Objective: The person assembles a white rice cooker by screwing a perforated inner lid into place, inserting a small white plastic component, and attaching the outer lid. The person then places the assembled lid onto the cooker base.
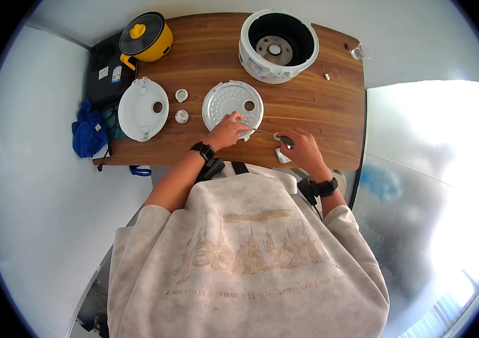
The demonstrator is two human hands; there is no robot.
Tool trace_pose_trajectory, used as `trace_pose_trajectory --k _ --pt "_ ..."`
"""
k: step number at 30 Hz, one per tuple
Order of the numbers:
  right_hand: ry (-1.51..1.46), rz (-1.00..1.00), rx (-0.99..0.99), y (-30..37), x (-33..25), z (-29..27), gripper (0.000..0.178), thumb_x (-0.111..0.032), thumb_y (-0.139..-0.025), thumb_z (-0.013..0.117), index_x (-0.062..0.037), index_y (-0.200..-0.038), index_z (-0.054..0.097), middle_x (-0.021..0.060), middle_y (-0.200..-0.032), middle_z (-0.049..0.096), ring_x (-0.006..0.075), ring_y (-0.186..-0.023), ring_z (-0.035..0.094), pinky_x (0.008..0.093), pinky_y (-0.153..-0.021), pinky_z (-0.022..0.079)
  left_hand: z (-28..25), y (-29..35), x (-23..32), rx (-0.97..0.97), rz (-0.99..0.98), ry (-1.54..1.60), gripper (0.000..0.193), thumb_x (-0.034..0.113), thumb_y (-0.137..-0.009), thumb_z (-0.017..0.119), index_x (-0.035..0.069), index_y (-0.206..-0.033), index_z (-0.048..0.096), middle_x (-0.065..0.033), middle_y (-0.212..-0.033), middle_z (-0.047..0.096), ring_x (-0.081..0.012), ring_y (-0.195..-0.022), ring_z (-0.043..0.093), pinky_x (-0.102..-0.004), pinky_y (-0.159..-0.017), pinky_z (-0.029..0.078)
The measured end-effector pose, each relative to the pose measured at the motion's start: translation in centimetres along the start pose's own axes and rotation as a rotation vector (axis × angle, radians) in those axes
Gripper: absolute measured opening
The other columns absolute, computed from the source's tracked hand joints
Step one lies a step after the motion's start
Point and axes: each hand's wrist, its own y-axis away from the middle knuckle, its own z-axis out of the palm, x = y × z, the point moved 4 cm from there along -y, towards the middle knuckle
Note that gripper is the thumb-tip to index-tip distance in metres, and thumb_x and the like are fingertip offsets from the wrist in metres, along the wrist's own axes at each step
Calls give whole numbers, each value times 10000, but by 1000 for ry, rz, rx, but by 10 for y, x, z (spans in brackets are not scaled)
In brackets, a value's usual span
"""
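Note:
A round white pot lid plate [222, 104] lies on the table, dimpled and with one dark round hole. My left hand [227, 133] rests on its near edge, fingers stretched out and apart over the surface. In my right hand [304, 150] is a screwdriver [286, 140], gripped by its dark handle. Its thin shaft points left, and the tip meets the plate's near right edge beside my left fingers. Just below the handle sits a small white piece [282, 156], partly covered by my right hand.
Left of the plate lie a smooth white lid [133, 110] and two small white round caps [181, 96]. Behind stands a white cooker body [276, 73]. A yellow pot [158, 48], a black case [101, 84] and blue cloth [88, 132] fill the left; a clear cup [360, 52] is far right.

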Motion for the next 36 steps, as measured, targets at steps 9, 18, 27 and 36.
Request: trace_pose_trajectory --k 9,18,27,36 --pt "6 37 -36 -6 0 5 278 -18 -745 649 -47 -1019 687 152 -963 684 367 -895 645 430 -797 532 0 0 -2 7 9 -9 431 13 -800 653 211 -1175 728 -109 -1318 484 -352 -1152 524 -419 -1034 450" --pt "6 11 -35 -6 3 5 280 -19 -746 658 -49 -1022 689 153 -960 686 368 -883 649 433 -785 536 1 -1 -3 14 17 -34 404 38 -813 666 217 -1170 731 -98 -1315 483 -343 -1144 522 -417 -1030 454" --pt "25 8 -34 -8 2 9 279 -23 -752 649 -52 -1026 686 152 -939 678 366 -876 649 434 -774 536 3 -1 -5 18 22 -23 406 30 -809 676 216 -1165 733 -94 -1315 484 -337 -1135 523 -413 -1015 463" --pt "27 11 -10 -6 2 8 271 -32 -746 645 -45 -1015 677 161 -936 672 374 -880 643 437 -774 532 3 -1 -4 34 13 2 429 -6 -782 666 222 -1137 742 -107 -1307 492 -363 -1129 516 -424 -1011 479"
